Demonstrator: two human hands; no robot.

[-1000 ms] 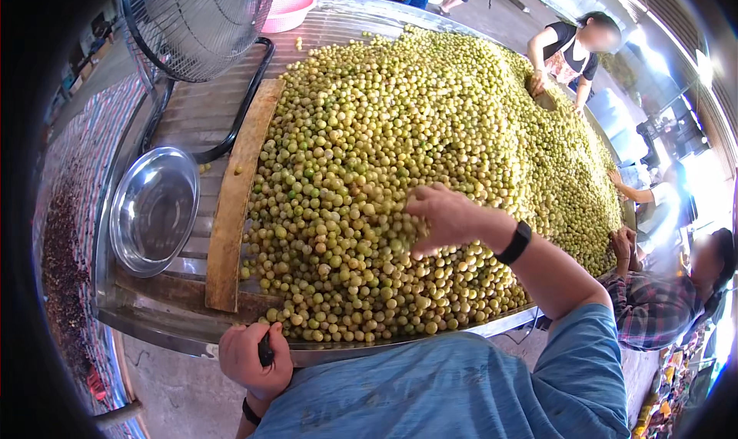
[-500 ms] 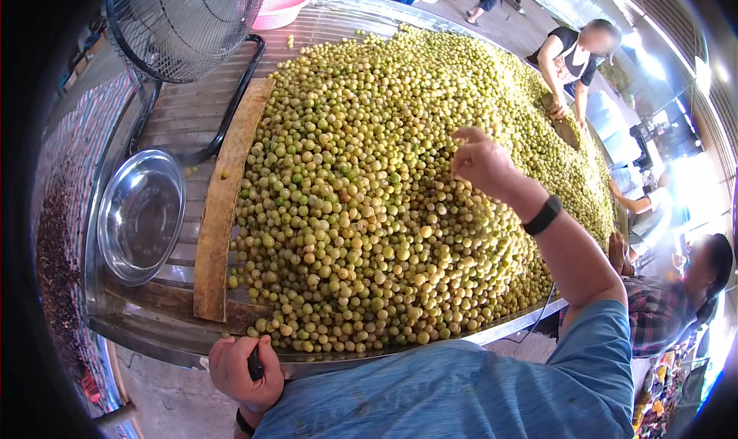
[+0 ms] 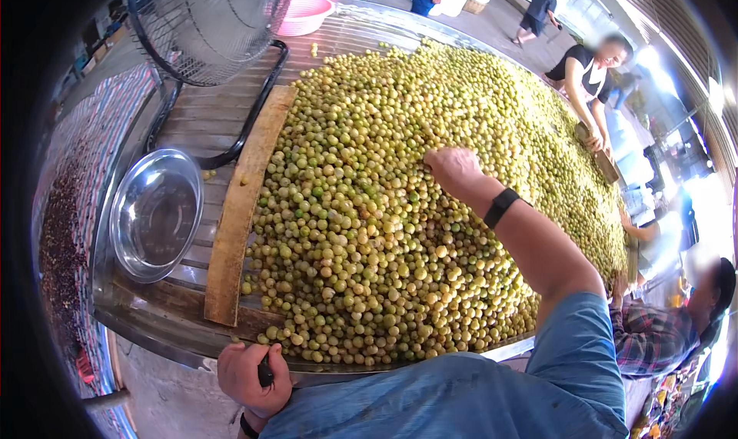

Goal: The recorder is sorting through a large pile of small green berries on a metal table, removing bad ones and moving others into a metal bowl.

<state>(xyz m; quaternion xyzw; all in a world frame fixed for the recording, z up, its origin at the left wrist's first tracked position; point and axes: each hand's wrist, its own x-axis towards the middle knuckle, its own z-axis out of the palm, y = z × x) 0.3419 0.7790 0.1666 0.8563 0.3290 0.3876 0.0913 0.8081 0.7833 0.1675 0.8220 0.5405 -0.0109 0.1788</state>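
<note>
A broad heap of small round green-yellow fruits (image 3: 369, 231) covers most of a metal table. Over the middle of this heap is my right hand (image 3: 457, 171), a dark band on its wrist. Its fingers are curled down and together at the fruits, and whatever they hold is hidden. At the table's near edge my left hand (image 3: 252, 379) is closed round a small black handle-like thing (image 3: 266, 371); the rest of that thing is covered by the fingers. Beside the heap on the left lies a wooden board (image 3: 250, 208).
A shiny metal basin (image 3: 157, 214) sits left of the board. Behind it stands a wire-caged fan (image 3: 211, 31) on a black frame, near a pink basket (image 3: 305, 16). One person (image 3: 588, 78) works with a board at the far right; another in plaid (image 3: 657, 335) is nearer.
My right hand has moved left and down onto the fruits, its fingers drawn together. My left hand keeps its grip. The far-right person has shifted a board; the whole view has turned slightly.
</note>
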